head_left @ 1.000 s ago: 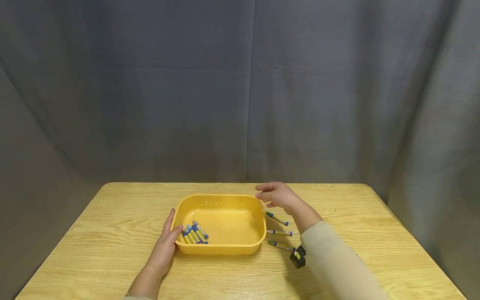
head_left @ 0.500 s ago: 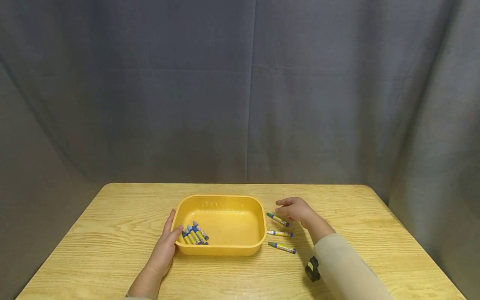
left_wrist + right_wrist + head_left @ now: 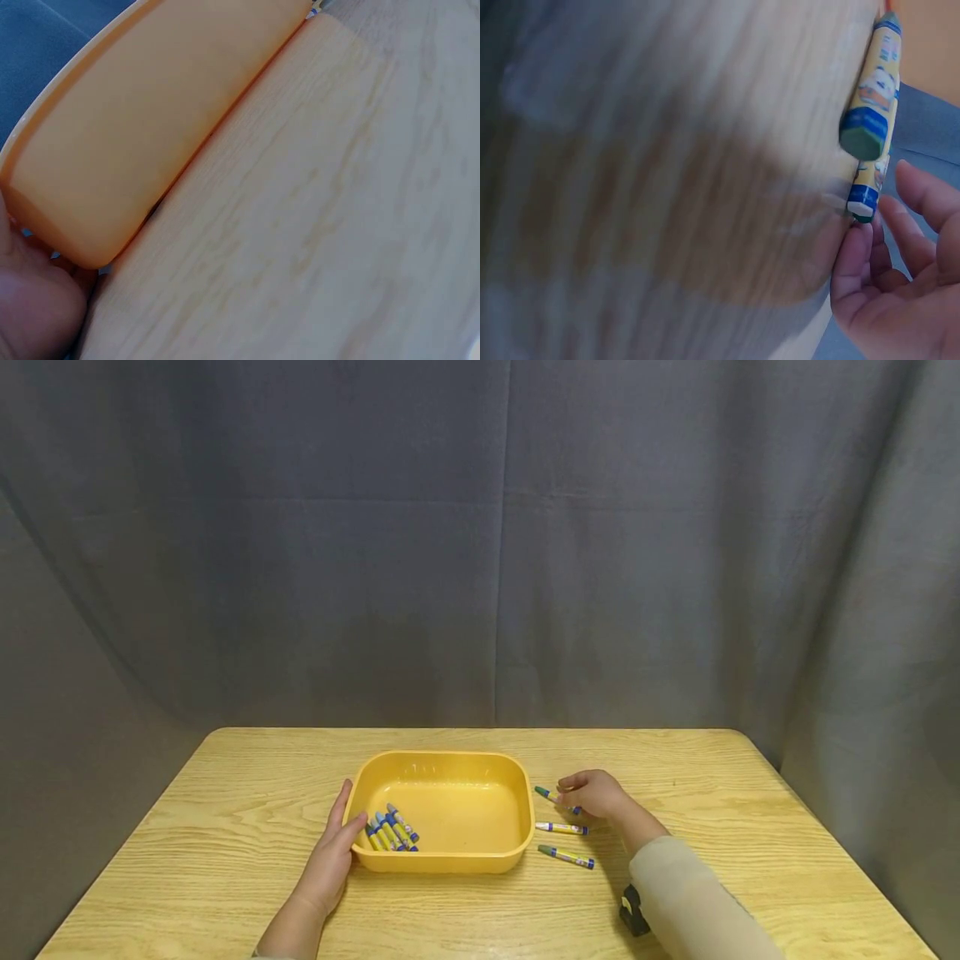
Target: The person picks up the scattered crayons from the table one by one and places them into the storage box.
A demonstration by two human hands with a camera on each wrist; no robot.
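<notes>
A yellow plastic bin (image 3: 442,862) sits on the table. My left hand (image 3: 327,868) grips its left side, thumb over the rim and fingers along the outside; part of that hand (image 3: 34,300) shows in the left wrist view. My right hand (image 3: 596,795) is at a dark green crayon (image 3: 546,794) right of the bin, thumb and fingertips close about it and still apart; the hand covers part of the crayon. Nearer lie a white crayon (image 3: 562,828) and an olive-green crayon (image 3: 566,857). In the right wrist view the right fingers (image 3: 855,255) are low at the table beside the crayon ends.
Several crayons (image 3: 392,831) lie bunched in the bin's near left corner. The wooden table (image 3: 225,827) has a far edge in front of a grey curtain (image 3: 495,568). A black wrist camera (image 3: 633,912) hangs below the right sleeve.
My right hand has moved from the bin's far right corner to the right and down to the dark green crayon. The left hand and the bin have stayed in place.
</notes>
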